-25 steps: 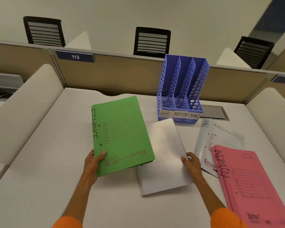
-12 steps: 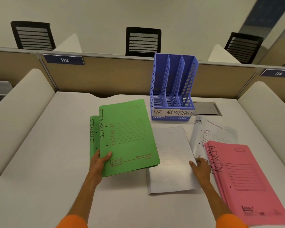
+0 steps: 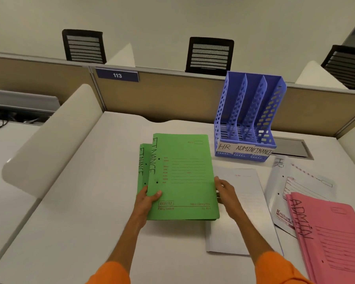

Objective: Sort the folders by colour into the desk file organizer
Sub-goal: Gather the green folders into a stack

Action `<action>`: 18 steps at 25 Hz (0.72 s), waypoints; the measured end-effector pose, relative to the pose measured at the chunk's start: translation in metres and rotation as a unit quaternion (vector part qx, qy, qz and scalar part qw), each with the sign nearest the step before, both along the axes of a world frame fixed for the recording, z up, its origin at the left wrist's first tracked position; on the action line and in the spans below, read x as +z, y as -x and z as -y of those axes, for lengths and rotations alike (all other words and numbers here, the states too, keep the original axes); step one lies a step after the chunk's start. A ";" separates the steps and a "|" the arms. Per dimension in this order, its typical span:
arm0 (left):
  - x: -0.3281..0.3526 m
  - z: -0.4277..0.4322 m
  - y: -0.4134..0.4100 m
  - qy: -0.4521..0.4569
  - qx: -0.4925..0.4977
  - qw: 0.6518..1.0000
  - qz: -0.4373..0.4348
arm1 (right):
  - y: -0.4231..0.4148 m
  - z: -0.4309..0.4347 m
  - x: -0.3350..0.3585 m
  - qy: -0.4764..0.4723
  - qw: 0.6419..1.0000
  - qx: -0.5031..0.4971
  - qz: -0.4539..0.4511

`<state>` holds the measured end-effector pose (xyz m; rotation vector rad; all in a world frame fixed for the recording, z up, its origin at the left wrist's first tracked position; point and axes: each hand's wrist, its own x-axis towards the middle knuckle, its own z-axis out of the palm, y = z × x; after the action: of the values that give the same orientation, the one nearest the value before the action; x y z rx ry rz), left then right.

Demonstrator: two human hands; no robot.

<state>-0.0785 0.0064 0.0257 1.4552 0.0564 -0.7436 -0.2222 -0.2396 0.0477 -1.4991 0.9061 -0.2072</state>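
Two green folders [image 3: 184,177] marked FINANCE are stacked slightly offset at the desk's middle. My left hand [image 3: 149,198] grips their lower left edge, thumb on top. My right hand [image 3: 223,190] holds their right edge. A white folder [image 3: 246,210] lies flat under and to the right of them. Another white folder marked HR [image 3: 291,181] lies further right, partly covered by pink folders marked ADMIN [image 3: 336,238]. The blue file organizer [image 3: 248,117] stands behind, with three empty slots labelled HR, ADMIN and FINANCE.
A tan partition [image 3: 172,95] with a 113 sign runs behind the desk. White curved dividers [image 3: 49,136] border the desk at left and right. A grey cable hatch [image 3: 293,148] sits beside the organizer. Black chairs show beyond the partition.
My right hand left the white folder and moved left onto the green folders' right edge. The green folders turned squarer, and a second green folder shows beneath the top one.
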 end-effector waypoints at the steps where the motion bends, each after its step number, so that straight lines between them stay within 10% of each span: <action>1: 0.000 -0.001 -0.004 -0.004 0.001 1.000 0.008 | -0.015 -0.005 -0.001 -0.003 1.000 0.013 0.007; 11: -0.024 0.000 -0.038 -0.304 -0.019 0.936 0.179 | -0.089 -0.023 -0.035 0.161 0.980 0.019 -0.111; 18: -0.025 0.011 -0.054 -0.353 -0.039 0.914 0.195 | -0.108 -0.030 -0.046 0.211 0.962 0.002 -0.173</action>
<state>-0.0248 -0.0044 0.0005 2.2912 -0.0480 -0.4939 -0.1146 -0.2098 0.0018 -1.9742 1.1891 -0.1424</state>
